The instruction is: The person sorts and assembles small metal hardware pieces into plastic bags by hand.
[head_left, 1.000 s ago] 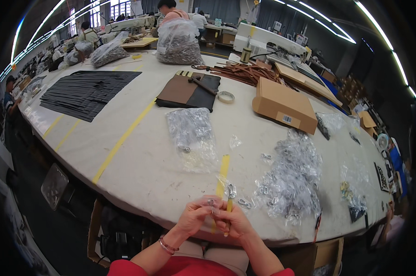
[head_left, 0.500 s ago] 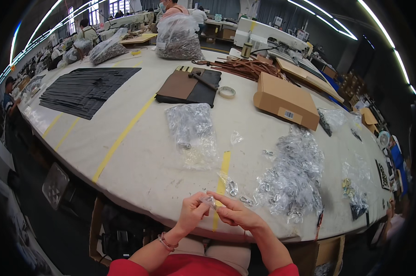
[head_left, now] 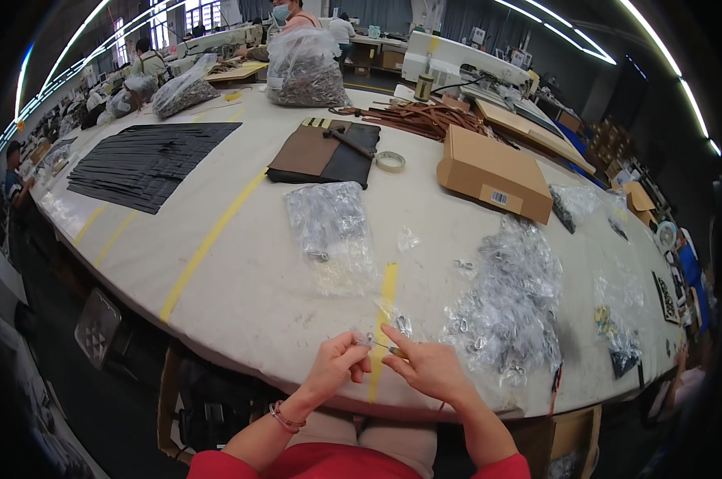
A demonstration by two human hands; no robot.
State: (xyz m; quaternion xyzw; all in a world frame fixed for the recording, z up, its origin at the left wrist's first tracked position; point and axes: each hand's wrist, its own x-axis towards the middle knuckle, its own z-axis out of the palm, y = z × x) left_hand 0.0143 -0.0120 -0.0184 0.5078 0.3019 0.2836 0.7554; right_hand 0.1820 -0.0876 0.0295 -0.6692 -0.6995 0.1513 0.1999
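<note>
My left hand (head_left: 337,367) is closed, its thumb and fingers pinching a small clear plastic bag (head_left: 361,336) above the table's near edge. My right hand (head_left: 429,369) faces it, index finger stretched out and the other fingers curled. A thin, shiny metal piece (head_left: 382,345) with a darker end spans the gap between my hands, its right end in my right fingers; its exact kind is too small to make out. Just beyond my right hand lies a metal snap hook (head_left: 403,324) in clear wrapping. A large heap of bagged metal hooks (head_left: 513,295) spreads to the right.
A flat clear bag of metal parts (head_left: 329,227) lies ahead on the pale table (head_left: 241,279). Beyond are dark leather pieces (head_left: 313,152) with a hammer (head_left: 349,142), a tape roll (head_left: 390,161), a cardboard box (head_left: 493,172), brown straps (head_left: 425,120) and black strips (head_left: 149,164).
My hands have moved apart, and the thin metal piece now shows between them. My right index finger has lifted and straightened. A masked person at the back has turned.
</note>
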